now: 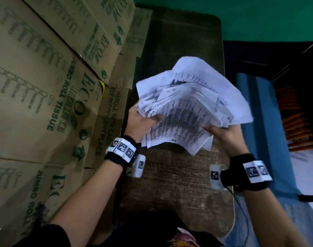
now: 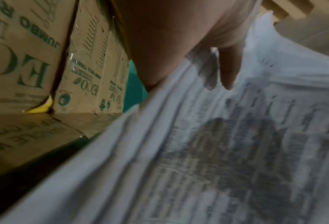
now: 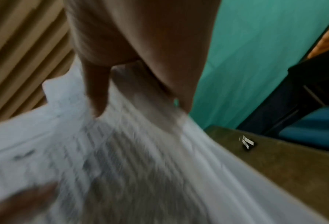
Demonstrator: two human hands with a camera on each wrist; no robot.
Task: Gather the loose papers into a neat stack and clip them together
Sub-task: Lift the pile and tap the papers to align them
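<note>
Papers, a crumpled and uneven bundle of printed white sheets, are held up in the air above the middle of the bench, between both hands. Sheet edges splay out at different angles, the far sheets fanning upward and to the right, the near corners drooping toward the person. Lines of black text cover the top sheet; the print is too blurred to read.

At the bundle's left edge the left hand grips the sheets, thumb lying across the printed face and fingers tucked beneath. In the left wrist view its thumb presses down on the paper. At the near right edge the right hand grips likewise, thumb on top and fingers hidden under the sheets; the right wrist view shows its thumb lying on the paper.

Both wrists wear black bands carrying white blocks with square black markers.

On the bench's far right part, in the right wrist view, lies a small dark binder clip with silver handles, well apart from the bundle.

Cardboard boxes printed in green with "ECO" and "JUMBO ROLL TISSUE" stand stacked along the bench's left side. A green wall rises behind, and blue fabric lies to the right of the bench.
</note>
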